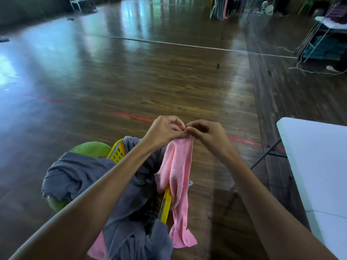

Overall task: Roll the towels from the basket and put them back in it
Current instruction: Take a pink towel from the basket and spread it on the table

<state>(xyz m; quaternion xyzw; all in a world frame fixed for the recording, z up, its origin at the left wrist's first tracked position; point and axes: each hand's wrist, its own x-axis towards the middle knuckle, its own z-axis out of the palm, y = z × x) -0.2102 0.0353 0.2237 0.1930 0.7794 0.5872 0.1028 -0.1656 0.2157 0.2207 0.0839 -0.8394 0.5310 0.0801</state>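
Observation:
A pink towel (178, 181) hangs down in the air, pinched at its top edge by both hands. My left hand (165, 131) and my right hand (206, 131) grip that edge with their fingertips almost touching. Below them a yellow basket (117, 152) rests on a green chair (90, 147), and grey towels (78, 171) spill over its rim. Another bit of pink cloth (97, 248) shows under the grey ones at the bottom. The pink towel's lower end dangles past the basket's right rim.
A white folding table (319, 166) stands at the right, its dark leg reaching toward the middle. The dark wooden floor (150, 81) with red tape lines stretches ahead. Racks with cloth and a cable lie at the far right.

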